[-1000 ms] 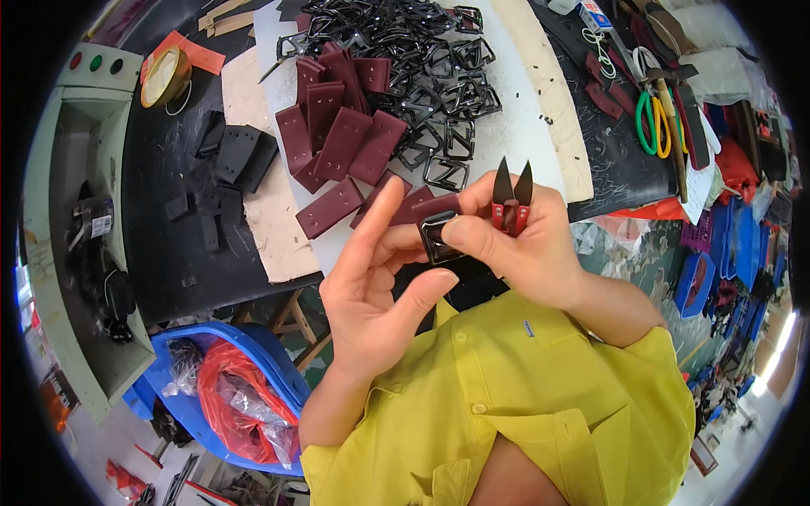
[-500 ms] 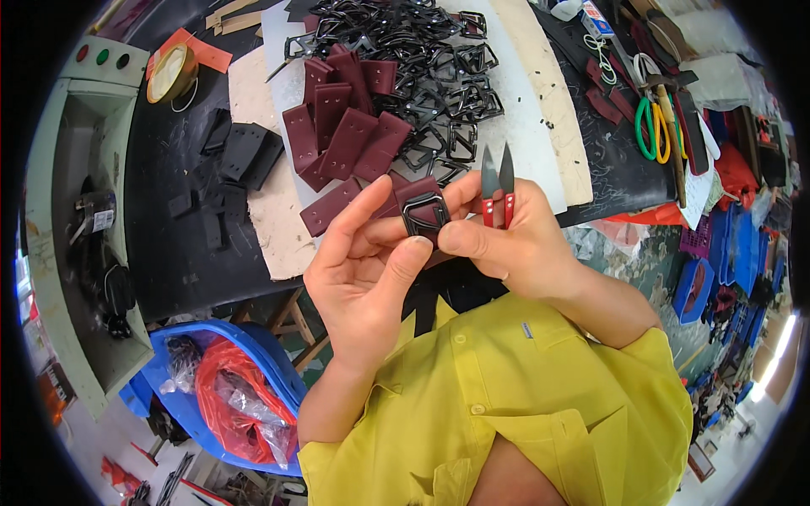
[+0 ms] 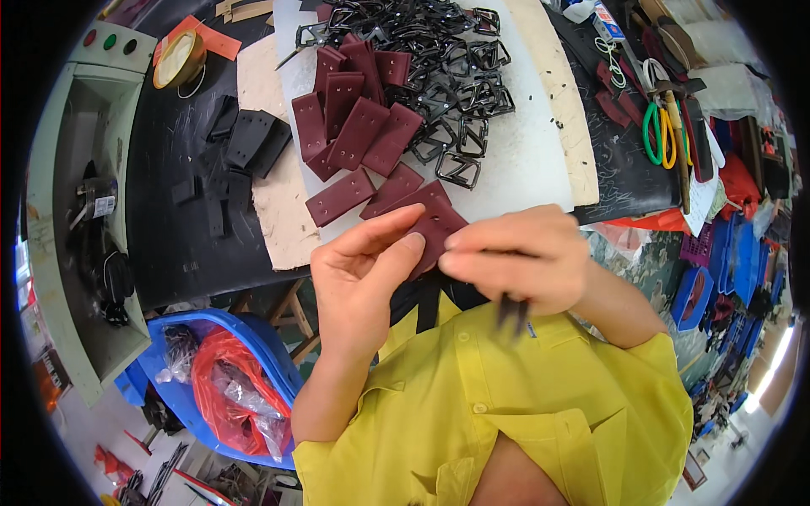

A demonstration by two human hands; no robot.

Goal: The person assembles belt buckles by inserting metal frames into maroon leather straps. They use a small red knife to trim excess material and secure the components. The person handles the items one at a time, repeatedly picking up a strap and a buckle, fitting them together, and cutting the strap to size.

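My left hand (image 3: 359, 274) is closed on a maroon leather tab (image 3: 436, 226) with small holes, pinching its left side between thumb and fingers. My right hand (image 3: 531, 257) has its thumb and forefinger at the tab's right edge. Red-handled thread snips (image 3: 511, 317) stay tucked in that hand, their dark blades pointing down and smeared by motion. No buckle shows on the held tab; its underside is hidden. Just beyond lies a pile of maroon leather tabs (image 3: 359, 126), with several black metal buckles (image 3: 460, 93) heaped behind and to its right.
A white sheet (image 3: 527, 160) lies under the piles on the black table (image 3: 160, 253). Black leather pieces (image 3: 257, 143) sit to the left, near an open tape roll (image 3: 179, 61). Scissors (image 3: 654, 135) lie at right. A blue tub (image 3: 253, 325) with red plastic stands below left.
The tab has been turned, so the black buckle on it no longer shows. My right hand has rolled over, swinging the snips from blades up to blades down.
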